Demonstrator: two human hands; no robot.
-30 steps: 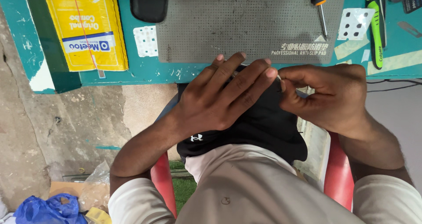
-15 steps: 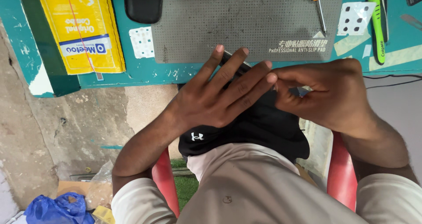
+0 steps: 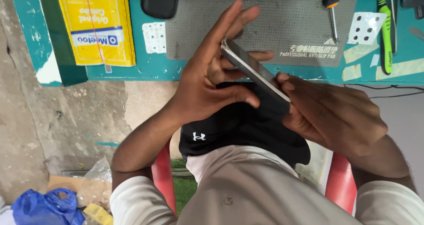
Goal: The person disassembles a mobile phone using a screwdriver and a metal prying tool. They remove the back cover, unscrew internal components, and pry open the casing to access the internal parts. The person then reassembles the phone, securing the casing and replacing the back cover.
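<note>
Silver-edged phone (image 3: 256,70) held tilted on edge above the lap, just in front of the green workbench (image 3: 132,68). Left hand (image 3: 207,79) grips its upper end, thumb and lower fingers closed on it, upper fingers spread. Right hand (image 3: 331,114) closed around its lower end. Grey mat (image 3: 274,17), screwdriver (image 3: 331,4) and yellow box (image 3: 97,24) lie on the bench, apart from both hands
</note>
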